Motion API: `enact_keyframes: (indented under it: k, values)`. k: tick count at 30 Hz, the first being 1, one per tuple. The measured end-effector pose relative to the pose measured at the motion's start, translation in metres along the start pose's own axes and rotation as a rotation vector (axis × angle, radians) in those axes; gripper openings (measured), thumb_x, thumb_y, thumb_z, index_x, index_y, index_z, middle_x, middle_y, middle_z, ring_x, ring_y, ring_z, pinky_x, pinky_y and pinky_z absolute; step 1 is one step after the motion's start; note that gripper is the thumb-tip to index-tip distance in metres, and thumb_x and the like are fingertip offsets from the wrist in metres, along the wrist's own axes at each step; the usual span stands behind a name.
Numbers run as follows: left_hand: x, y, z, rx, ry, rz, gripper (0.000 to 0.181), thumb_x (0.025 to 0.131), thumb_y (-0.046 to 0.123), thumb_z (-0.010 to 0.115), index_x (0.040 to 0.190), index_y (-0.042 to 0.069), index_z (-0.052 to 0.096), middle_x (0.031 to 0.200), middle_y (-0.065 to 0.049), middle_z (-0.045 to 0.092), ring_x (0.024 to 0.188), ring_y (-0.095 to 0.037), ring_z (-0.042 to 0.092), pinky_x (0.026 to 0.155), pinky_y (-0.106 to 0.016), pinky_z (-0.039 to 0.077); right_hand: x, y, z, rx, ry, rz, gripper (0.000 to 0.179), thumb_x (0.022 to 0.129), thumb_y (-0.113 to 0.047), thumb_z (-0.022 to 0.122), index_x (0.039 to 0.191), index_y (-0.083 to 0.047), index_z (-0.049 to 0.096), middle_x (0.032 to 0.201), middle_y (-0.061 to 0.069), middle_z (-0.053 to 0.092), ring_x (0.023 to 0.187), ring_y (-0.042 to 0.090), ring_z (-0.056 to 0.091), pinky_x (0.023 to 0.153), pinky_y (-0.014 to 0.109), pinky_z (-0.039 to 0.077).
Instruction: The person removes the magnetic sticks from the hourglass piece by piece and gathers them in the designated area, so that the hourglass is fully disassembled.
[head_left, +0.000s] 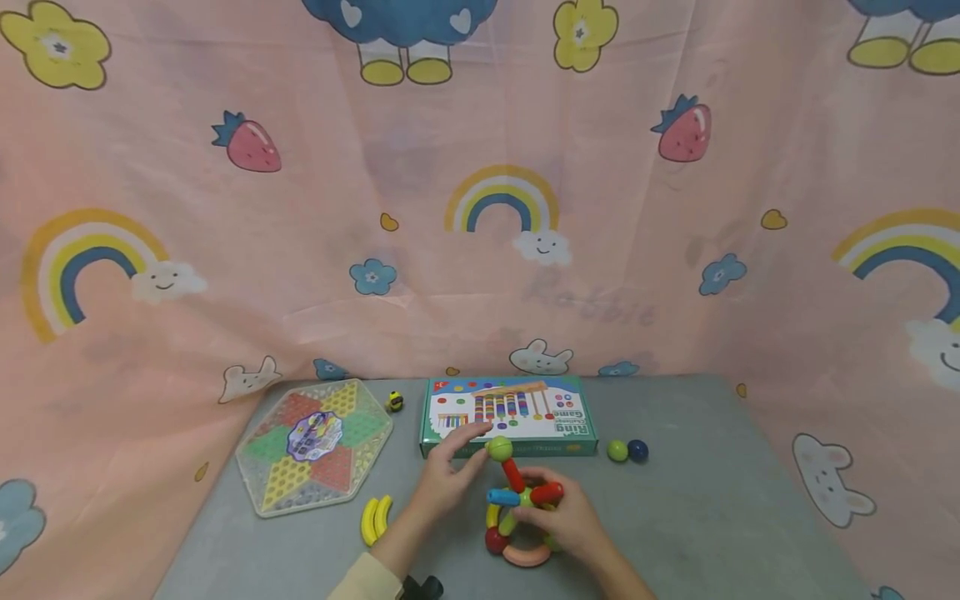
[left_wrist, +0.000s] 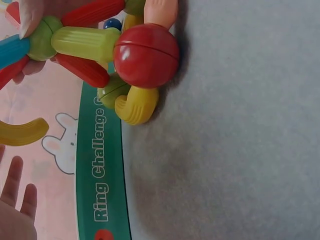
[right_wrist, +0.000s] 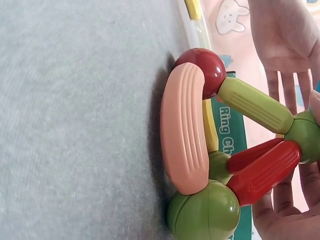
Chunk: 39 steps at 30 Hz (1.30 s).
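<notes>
From where I stand, the ball-and-stick figure (head_left: pixel 508 523) sits on the grey table (head_left: pixel 697 525) at near centre, its pink curved bar (right_wrist: pixel 182 130) at the bottom on the near side. The right hand (head_left: pixel 573 517) is closed around the figure from the right, thumb and fingers about its middle green ball (left_wrist: pixel 42 37), probably to keep it steady. The left hand (head_left: pixel 446 479) reaches in from the left, part open, finger and thumb close about the top green ball (head_left: pixel 499 448); whether they pinch anything I can't tell. Two yellow curved sticks (head_left: pixel 369 522) lie left, and loose green (head_left: pixel 617 451) and blue balls (head_left: pixel 638 452) right, seemingly spares kept within reach. The green-edged box (head_left: pixel 517 417) lies just beyond, perhaps set back for working room.
</notes>
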<state>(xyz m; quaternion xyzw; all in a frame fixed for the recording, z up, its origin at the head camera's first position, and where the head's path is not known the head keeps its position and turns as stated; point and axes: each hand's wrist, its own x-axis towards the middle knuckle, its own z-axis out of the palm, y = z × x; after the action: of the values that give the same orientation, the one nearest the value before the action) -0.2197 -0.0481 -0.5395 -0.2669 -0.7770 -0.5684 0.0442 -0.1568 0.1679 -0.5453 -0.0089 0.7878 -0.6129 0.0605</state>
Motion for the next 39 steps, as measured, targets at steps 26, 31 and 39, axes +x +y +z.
enact_keyframes:
  k: [26,31,39]
  values:
    - [-0.008,0.006,-0.009,-0.009,-0.030,-0.111,0.029,0.104,0.029,0.057,0.130,0.019,0.064,0.108,0.000,0.067,0.086,-0.015,0.063,0.077,-0.025,0.055,-0.002,-0.007,0.002,-0.023,-0.019,-0.023,0.056,0.078,-0.026,0.087,0.127,-0.009,0.066,0.122,0.008,0.070,0.107,0.022,0.065,0.097,0.047,0.054]
    - [-0.012,0.000,-0.018,-0.142,-0.017,-0.291,0.038,0.104,0.031,0.056,0.138,0.013,0.056,0.111,-0.012,0.063,0.068,-0.020,0.062,0.062,-0.033,0.060,-0.001,-0.005,0.003,-0.007,-0.008,-0.029,0.053,0.079,-0.020,0.087,0.127,-0.009,0.067,0.122,0.009,0.070,0.108,0.023,0.065,0.097,0.047,0.054]
    - [-0.017,-0.010,-0.026,-0.236,0.134,-0.510,0.041,0.103,0.033,0.058,0.134,0.007,0.058,0.122,-0.015,0.056,0.077,-0.021,0.067,0.070,-0.036,0.062,-0.003,-0.002,-0.001,0.002,0.000,-0.035,0.052,0.080,-0.015,0.086,0.127,-0.008,0.066,0.123,0.010,0.070,0.109,0.024,0.065,0.098,0.047,0.054]
